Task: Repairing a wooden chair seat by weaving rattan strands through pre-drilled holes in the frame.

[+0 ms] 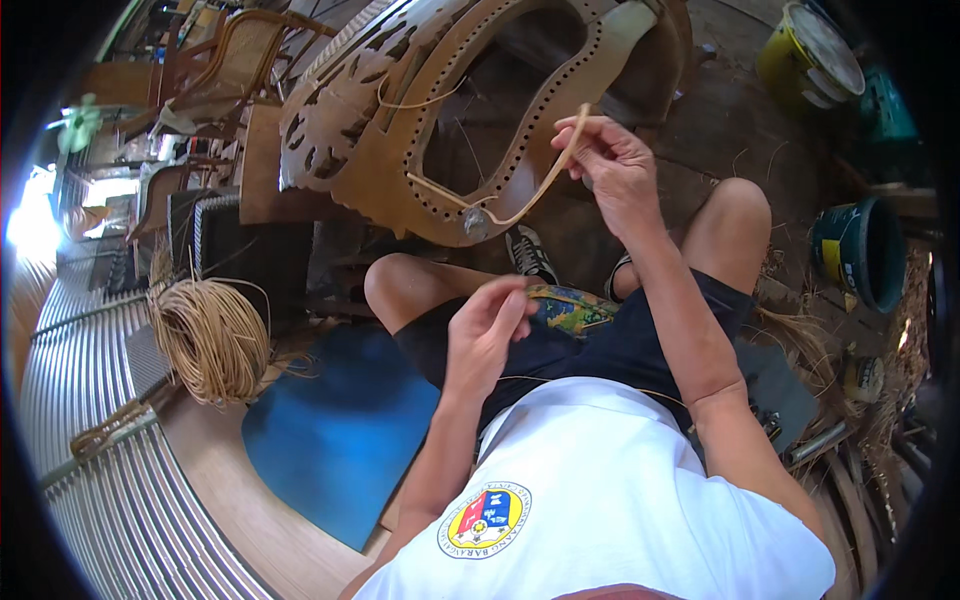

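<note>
A pale cane strip [545, 185] is pinched between the thumb and fingers of my right hand [612, 165], raised beside the chair frame. From there the strip bends down to the lower end of the brown wooden frame [370, 190], which has rows of small holes around an oval opening. A shiny, clear lump [476, 223] sits on the frame where the strip crosses. My left hand [487, 330] hovers over my lap, its fingers curled together and partly blurred; what they hold, if anything, cannot be made out. Behind it lies a patterned cloth [572, 312].
A large cane coil [212, 338] rests at left, near a blue sheet [340, 420] and corrugated metal [110, 480]. Rightward stand a dark green bucket [858, 250] and a yellow lidded pail [810, 60]. A wooden chair [235, 65] is at far left.
</note>
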Tool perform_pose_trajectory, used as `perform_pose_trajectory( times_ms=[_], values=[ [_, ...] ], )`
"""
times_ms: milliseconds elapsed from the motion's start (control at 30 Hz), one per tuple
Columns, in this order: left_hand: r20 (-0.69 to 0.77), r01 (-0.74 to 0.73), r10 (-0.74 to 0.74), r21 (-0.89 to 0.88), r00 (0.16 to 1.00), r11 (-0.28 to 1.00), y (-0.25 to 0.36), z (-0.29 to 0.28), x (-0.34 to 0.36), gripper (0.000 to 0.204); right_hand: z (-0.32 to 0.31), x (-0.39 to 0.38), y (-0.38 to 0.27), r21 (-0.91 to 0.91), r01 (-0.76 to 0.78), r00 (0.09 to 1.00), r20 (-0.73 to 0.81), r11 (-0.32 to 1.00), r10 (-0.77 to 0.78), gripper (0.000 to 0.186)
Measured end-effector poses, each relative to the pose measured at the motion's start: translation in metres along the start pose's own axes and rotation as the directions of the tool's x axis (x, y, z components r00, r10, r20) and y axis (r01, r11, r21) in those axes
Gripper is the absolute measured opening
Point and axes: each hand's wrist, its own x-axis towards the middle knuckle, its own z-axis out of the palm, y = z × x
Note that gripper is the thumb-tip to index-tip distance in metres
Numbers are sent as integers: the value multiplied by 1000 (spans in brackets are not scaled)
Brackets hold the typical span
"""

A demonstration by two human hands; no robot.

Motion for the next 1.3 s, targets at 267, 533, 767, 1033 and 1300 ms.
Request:
perform_pose_trajectory(
  times_ms=[267, 533, 767, 1033, 1300],
  values=[
    [43, 28, -9, -460, 999, 888, -14, 21, 80, 32, -3, -20, -36, -186, 187, 978, -57, 965, -201, 14],
    [182, 183, -36, -913, 983, 365, -11, 22, 103, 31, 5, -26, -41, -182, 308, 951, 75, 934, -299, 16],
    [-10, 15, -35, -749, 999, 663, -15, 13, 91, 21, 25, -29, -21, -172, 197, 980, 76, 965, -186, 16],
    [-266, -232, 162, -256, 950, 938, -19, 1, 79, 22, 45, -53, 12, -96, 79, 996, 44, 992, -76, 14],
    [-307, -283, 276, 25, 911, 959, -23, 2, 78, 30, 44, -65, 18, -82, 183, 982, 72, 980, -177, 18]
  ],
)
